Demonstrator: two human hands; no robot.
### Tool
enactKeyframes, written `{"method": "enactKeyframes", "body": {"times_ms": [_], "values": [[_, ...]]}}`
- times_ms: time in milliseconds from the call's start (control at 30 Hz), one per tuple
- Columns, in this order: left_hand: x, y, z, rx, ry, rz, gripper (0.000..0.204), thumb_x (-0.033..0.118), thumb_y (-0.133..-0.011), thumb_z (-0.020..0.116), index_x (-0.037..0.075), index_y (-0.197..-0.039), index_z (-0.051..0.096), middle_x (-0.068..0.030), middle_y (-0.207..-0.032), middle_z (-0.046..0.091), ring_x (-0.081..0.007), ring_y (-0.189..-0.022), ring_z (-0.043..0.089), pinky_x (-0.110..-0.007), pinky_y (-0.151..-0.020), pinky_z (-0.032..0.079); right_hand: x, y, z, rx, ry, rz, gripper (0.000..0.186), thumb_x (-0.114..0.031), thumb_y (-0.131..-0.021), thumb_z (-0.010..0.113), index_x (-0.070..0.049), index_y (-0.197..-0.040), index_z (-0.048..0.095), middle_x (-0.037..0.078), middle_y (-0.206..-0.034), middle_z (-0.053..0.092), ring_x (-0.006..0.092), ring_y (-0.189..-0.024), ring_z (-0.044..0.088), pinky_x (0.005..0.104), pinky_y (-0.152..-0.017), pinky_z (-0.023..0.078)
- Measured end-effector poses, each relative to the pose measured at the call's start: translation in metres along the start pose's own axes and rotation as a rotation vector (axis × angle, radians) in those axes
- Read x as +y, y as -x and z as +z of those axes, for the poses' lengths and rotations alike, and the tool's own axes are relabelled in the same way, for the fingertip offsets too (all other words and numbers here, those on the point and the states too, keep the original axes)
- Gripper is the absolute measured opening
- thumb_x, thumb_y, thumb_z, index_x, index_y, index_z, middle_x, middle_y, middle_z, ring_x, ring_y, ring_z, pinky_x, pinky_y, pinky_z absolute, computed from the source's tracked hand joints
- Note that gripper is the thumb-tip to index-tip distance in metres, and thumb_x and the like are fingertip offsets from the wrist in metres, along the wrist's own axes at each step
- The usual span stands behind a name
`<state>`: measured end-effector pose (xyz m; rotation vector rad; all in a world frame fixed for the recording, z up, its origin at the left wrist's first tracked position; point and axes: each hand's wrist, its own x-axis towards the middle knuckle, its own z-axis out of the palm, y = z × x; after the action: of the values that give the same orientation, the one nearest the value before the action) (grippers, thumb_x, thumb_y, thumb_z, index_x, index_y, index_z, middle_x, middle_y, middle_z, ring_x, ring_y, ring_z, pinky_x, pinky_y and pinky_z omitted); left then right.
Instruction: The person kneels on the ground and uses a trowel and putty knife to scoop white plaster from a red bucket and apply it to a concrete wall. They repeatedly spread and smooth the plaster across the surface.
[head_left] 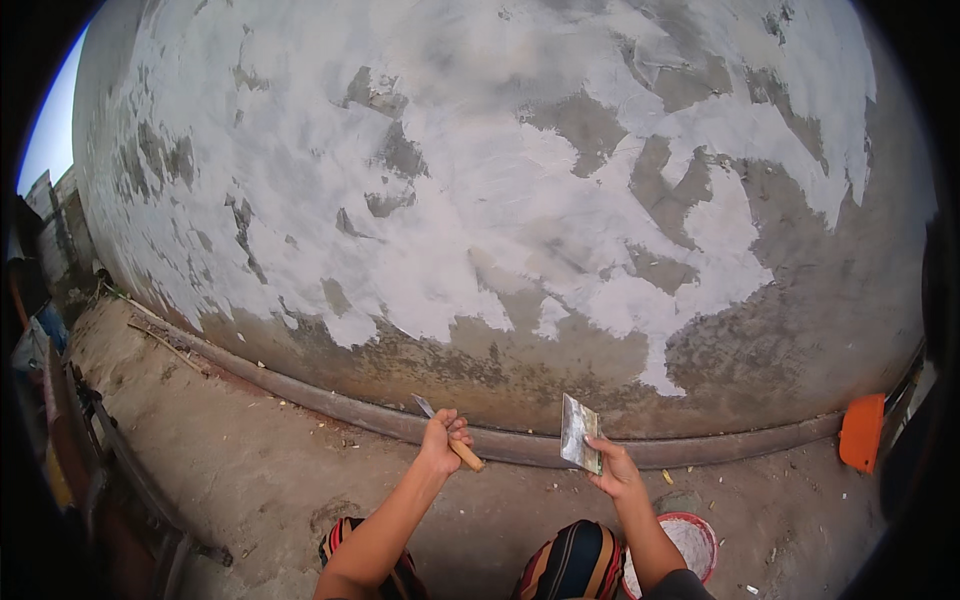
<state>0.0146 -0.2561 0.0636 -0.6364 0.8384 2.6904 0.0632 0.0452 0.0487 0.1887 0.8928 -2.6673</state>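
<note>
My left hand point(442, 440) is closed round a putty knife with a wooden handle point(467, 455). Its narrow metal blade point(423, 405) points up and to the left. In my right hand point(617, 468) is a flat rectangular metal scraper plate point(577, 430), streaked with white paste, its broad face tilted up. Both tools are held apart from each other, in front of the foot of a grey cement wall point(780, 340). White putty point(480, 200) covers much of the wall in uneven patches, with bare cement showing between them.
A red bucket point(712, 550) of white paste stands beside my right knee, partly behind my forearm. At the far right is an orange plastic container point(861, 433). A brown pipe-like edging point(350, 408) runs along the wall base. Dark metal framework point(135, 490) stands at the left on bare soil.
</note>
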Motion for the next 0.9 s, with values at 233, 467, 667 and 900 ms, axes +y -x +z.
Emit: {"method": "enactKeyframes", "body": {"times_ms": [233, 467, 667, 900], "values": [[-0.021, -0.013, -0.042, 0.013, -0.009, -0.249, 0.009, 0.016, -0.088, 0.050, 0.011, -0.086, 0.043, -0.0016, -0.070, 0.047, -0.0134, -0.058, 0.042, -0.031, -0.053, 0.040, -0.039, -0.011, 0.109, 0.014, 0.177, -0.460, 0.027, -0.006, -0.088, 0.063, -0.004, -0.114, 0.056, 0.007, -0.105, 0.065, 0.0181, -0.095, 0.064, 0.0360, -0.086, 0.053], [0.025, -0.006, -0.053, -0.149, 0.066, -0.137, 0.010, 0.015, -0.088, 0.052, 0.013, -0.085, 0.043, -0.0020, -0.072, 0.048, -0.0134, -0.060, 0.043, -0.030, -0.057, 0.041, -0.069, -0.062, 0.337, 0.254, 1.328, -1.454, 0.021, -0.016, -0.093, 0.058, 0.004, -0.099, 0.061, 0.010, -0.080, 0.065, 0.0158, -0.071, 0.060, 0.0305, -0.068, 0.047], [0.045, 0.002, -0.055, -0.187, 0.168, -0.145, 0.011, 0.013, -0.087, 0.054, 0.014, -0.090, 0.044, -0.0010, -0.074, 0.049, -0.0123, -0.060, 0.043, -0.030, -0.058, 0.041, -0.063, -0.140, 0.468, 0.445, 1.643, -1.980, 0.024, -0.003, -0.085, 0.055, -0.002, -0.108, 0.063, 0.015, -0.090, 0.066, 0.0326, -0.079, 0.063, 0.0384, -0.068, 0.049], [0.071, 0.018, -0.060, -0.224, 0.203, -0.138, 0.011, 0.019, -0.095, 0.051, 0.012, -0.089, 0.045, -0.0009, -0.074, 0.049, -0.0113, -0.059, 0.043, -0.029, -0.056, 0.041, -0.061, -0.188, 0.491, 0.602, 1.915, -2.141, 0.045, 0.003, -0.077, 0.056, -0.012, -0.119, 0.063, 0.005, -0.112, 0.065, 0.0266, -0.097, 0.062, 0.0377, -0.073, 0.052]]}}
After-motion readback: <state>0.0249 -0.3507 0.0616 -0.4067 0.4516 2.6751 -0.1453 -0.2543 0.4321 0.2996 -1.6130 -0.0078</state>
